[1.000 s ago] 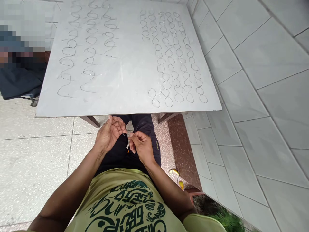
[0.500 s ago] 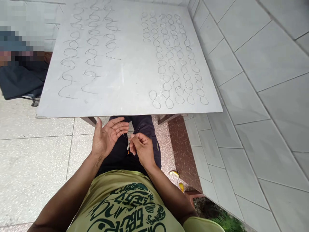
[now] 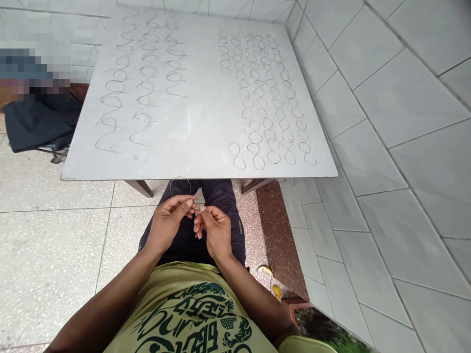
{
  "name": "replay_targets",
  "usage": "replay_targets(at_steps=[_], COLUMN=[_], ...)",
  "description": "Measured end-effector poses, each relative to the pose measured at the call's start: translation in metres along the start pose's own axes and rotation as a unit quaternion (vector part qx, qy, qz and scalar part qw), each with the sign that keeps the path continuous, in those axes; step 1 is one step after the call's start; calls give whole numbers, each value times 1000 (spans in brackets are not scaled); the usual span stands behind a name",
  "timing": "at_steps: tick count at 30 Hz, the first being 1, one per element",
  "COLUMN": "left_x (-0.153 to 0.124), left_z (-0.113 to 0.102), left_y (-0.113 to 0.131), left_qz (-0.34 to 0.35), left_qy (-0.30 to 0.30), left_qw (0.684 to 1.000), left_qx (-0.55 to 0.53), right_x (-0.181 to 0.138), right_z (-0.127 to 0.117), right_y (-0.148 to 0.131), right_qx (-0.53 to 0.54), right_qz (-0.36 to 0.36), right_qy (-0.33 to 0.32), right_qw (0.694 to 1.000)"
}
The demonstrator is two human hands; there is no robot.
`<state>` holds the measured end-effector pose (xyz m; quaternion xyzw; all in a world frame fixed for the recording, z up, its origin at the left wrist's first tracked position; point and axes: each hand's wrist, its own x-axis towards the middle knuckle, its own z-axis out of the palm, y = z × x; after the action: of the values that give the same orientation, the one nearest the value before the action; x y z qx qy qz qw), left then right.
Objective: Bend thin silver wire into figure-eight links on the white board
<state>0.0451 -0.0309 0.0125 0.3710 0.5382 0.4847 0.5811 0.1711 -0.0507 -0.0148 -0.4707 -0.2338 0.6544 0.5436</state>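
A thin wire (image 3: 180,180) arches up in a small loop just below the near edge of the white board. My left hand (image 3: 170,221) pinches one end of it with thumb and fingertips. My right hand (image 3: 212,229) is closed in a pinch on the other end, the fingertips of both hands almost touching over my lap. The white board (image 3: 198,127) lies in front of me. On its right half lie several rows of small figure-eight wire loops (image 3: 267,98); on its left half lie three columns of larger wavy wire pieces (image 3: 143,83).
A tiled wall (image 3: 386,122) runs along the right. A dark cloth (image 3: 40,122) lies on a low stand at the left, beside a person there. The board's wooden legs (image 3: 140,187) stand on speckled floor. Plants (image 3: 331,333) grow at the lower right.
My left hand opened flat half a second ago and has now closed again in a pinch on the wire. The wire now stands up in a loop. The view shifted slightly left.
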Motion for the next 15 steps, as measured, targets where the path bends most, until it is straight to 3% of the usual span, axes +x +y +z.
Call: replay_targets(at_steps=[8, 15], left_x=[-1, -6], left_z=[-2, -1], left_y=[1, 8], left_qz=[35, 135], left_qy=[34, 49], left_qw=[995, 981], left_qx=[90, 133], right_x=[2, -2], right_z=[-2, 2], right_y=[3, 0], right_qx=[-31, 6], right_qz=[14, 31], right_qy=[-21, -62], right_qw=[999, 998])
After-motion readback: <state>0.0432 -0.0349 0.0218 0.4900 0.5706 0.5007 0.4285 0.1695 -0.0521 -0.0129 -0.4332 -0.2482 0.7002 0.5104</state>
